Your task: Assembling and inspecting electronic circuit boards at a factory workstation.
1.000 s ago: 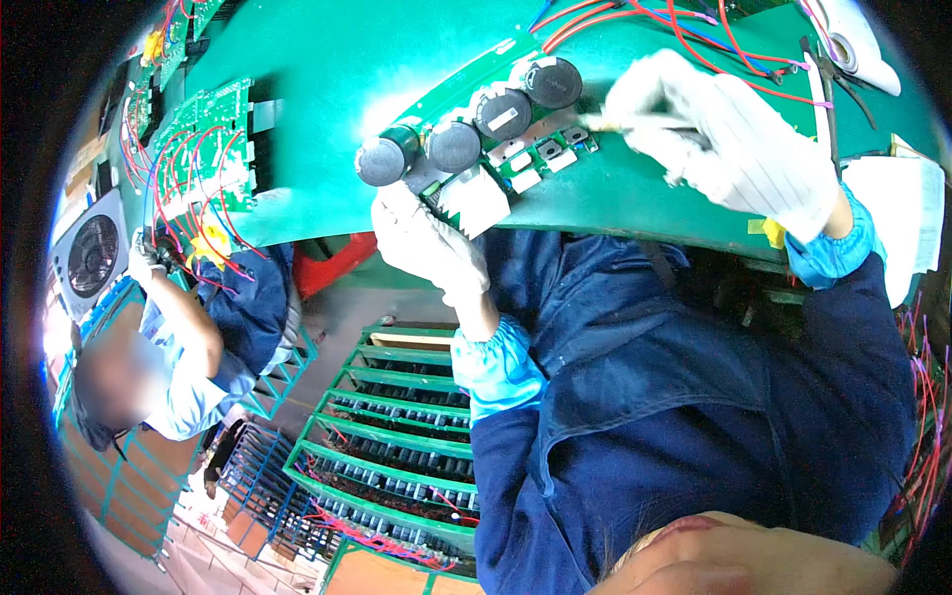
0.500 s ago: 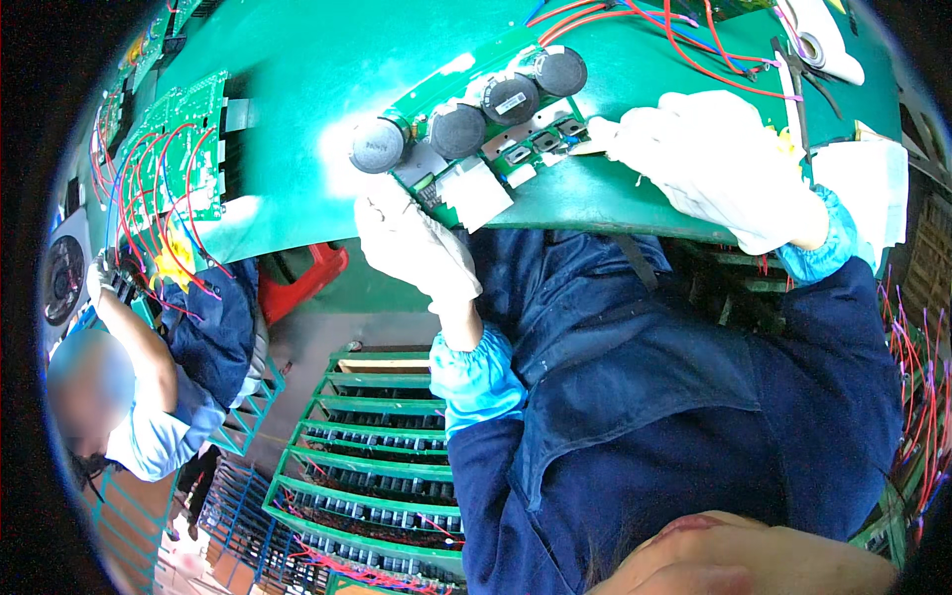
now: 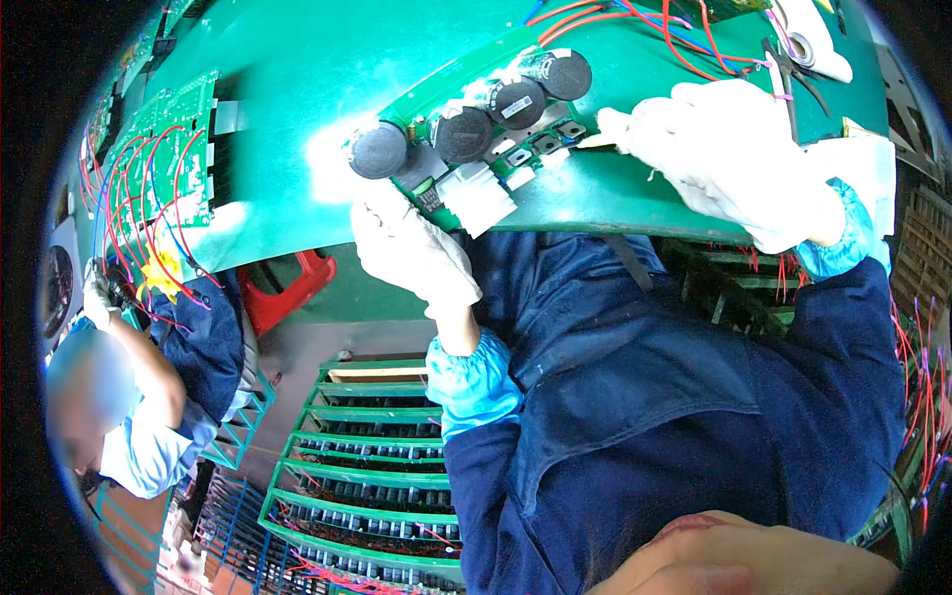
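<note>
A green circuit board (image 3: 451,79) with a row of several big black capacitors (image 3: 462,134) stands on the green table near its front edge. My left hand (image 3: 412,243), in a white glove, is closed at the board's near left corner, beside a white block (image 3: 478,198); its fingertips are partly hidden. To the right of the board, my white-gloved right hand (image 3: 709,159) pinches a thin, pale, pointed stick-like tool (image 3: 597,142). The tool's tip is close to the small metal-tabbed parts (image 3: 545,144) along the near edge; I cannot tell whether it touches.
Another board with red wires (image 3: 164,169) lies at the left, near a co-worker's gloved hand (image 3: 97,297). Pliers (image 3: 793,74), a white roll (image 3: 808,45) and red and blue wires (image 3: 684,30) lie at the far right. Below the table are green racks (image 3: 367,446).
My right hand has shifted slightly right, and the tool's tip has drawn back a little from the parts. The board looks slightly more tilted. My left hand stays at its corner.
</note>
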A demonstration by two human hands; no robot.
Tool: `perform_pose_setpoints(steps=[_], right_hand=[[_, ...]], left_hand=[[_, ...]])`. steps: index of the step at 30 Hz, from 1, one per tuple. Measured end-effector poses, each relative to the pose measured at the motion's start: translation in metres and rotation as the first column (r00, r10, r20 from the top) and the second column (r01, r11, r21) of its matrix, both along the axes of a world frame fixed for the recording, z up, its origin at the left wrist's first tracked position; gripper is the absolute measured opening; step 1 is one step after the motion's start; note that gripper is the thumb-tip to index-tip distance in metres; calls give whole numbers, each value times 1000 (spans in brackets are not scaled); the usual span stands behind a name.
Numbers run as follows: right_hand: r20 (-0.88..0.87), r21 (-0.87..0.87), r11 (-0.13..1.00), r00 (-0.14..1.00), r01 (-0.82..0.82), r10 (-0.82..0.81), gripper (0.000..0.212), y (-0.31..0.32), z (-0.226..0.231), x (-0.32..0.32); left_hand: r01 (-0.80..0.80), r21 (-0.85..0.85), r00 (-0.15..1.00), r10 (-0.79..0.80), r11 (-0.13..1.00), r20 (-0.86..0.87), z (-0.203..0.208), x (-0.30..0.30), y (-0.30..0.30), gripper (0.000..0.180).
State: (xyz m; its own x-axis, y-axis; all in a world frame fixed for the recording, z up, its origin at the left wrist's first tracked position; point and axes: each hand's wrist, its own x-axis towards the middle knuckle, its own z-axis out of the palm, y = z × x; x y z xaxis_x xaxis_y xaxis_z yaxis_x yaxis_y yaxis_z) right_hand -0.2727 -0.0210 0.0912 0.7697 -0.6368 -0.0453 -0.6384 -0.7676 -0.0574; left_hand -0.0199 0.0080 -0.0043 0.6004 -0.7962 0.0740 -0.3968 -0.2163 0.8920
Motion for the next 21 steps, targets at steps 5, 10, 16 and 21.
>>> perform_pose_setpoints(steps=[5, 10, 16, 21], right_hand=[[-75, 18, 1000, 997, -26, 27, 46, 0, -1, -2], [-128, -108, 984, 983, -144, 130, 52, 2, -12, -10], [-88, 136, 989, 994, -57, 70, 62, -1, -8, -1], [-28, 42, 993, 993, -110, 111, 43, -3, -14, -4]], left_hand=[[-6, -13, 1000, 6, 1000, 19, -7, 4, 1, 41], [27, -31, 999, -26, 999, 33, -9, 6, 0, 40], [15, -36, 1000, -15, 999, -14, -7, 4, 0, 39], [-14, -3, 1000, 14, 1000, 15, -7, 5, 0, 39]])
